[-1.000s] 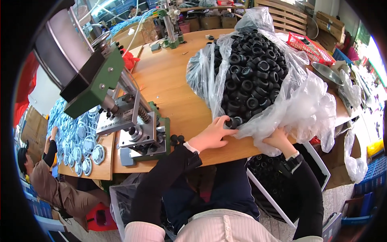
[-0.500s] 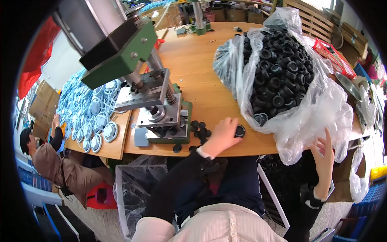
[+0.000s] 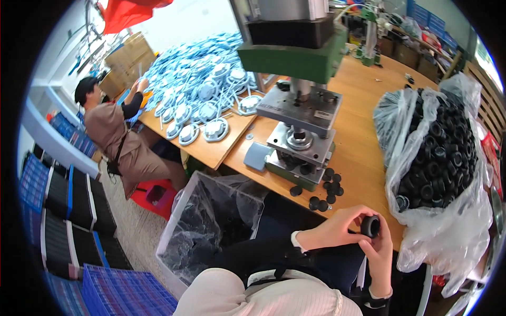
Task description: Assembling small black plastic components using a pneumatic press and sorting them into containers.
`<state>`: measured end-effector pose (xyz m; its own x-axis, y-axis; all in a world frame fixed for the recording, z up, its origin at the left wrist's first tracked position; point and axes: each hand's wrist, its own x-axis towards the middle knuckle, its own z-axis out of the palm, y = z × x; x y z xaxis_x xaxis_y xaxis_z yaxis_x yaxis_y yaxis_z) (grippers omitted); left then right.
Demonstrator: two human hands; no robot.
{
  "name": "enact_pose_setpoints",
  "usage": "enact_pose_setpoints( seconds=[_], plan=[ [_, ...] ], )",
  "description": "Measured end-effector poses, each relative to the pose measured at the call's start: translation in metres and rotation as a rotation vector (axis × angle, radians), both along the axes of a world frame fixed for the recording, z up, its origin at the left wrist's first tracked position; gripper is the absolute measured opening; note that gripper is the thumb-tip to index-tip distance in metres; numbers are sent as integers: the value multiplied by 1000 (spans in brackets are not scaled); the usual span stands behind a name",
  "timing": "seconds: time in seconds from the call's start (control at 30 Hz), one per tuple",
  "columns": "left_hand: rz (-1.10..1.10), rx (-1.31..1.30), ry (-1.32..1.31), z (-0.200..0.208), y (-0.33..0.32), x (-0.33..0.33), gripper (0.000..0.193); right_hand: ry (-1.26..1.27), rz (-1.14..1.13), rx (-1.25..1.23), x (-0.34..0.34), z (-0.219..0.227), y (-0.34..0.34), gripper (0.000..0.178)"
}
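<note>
Just beyond the table's front edge, a black ring-shaped plastic part (image 3: 371, 226) is held up between my two hands. The fingers of my left hand (image 3: 329, 229) grip it from the left, and my right hand (image 3: 380, 254) closes on it from the right and below. Its round opening faces right. To the left of my hands, several small black discs (image 3: 331, 185) lie loose on the table. A green and steel press (image 3: 300, 105) stands behind the discs. Right of my hands, a clear plastic bag (image 3: 448, 237) holds a heap of black ring-shaped parts (image 3: 440, 152).
A grey box (image 3: 255, 156) sits beside the press base. Pale blue corded round pieces (image 3: 205, 95) are heaped at the left, where a co-worker (image 3: 118, 131) sits. Below the table edge is a plastic-lined bin (image 3: 176, 231); blue crates (image 3: 121, 289) stand at lower left.
My left hand has lifted the black ring-shaped part off the table toward me. My right hand has come from the bag to hold it too. The view has turned left.
</note>
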<state>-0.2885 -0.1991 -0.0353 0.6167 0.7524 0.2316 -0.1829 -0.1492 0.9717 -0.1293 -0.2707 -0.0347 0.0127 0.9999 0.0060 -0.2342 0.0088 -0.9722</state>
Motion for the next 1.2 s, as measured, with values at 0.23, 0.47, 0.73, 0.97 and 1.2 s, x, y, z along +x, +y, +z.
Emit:
enact_pose_setpoints(
  seconds=[0.23, 0.47, 0.73, 0.97, 1.2],
  plan=[
    [436, 194, 56, -11, -18, -82, 55, -235, 310, 167, -64, 10, 56, 68],
    [509, 168, -55, -9, -17, -149, 51, -405, 75, 391, -105, 31, 106, 59],
    [952, 76, 183, -74, -15, -226, 10, -678, -222, 529, -143, 32, 166, 43],
    [999, 64, 166, -92, 4, -239, 7, -666, -96, 416, -166, 45, 187, 43],
    [1104, 750, 579, -72, 67, -228, 18, -753, -242, 566, -167, 40, 185, 38]
  ],
)
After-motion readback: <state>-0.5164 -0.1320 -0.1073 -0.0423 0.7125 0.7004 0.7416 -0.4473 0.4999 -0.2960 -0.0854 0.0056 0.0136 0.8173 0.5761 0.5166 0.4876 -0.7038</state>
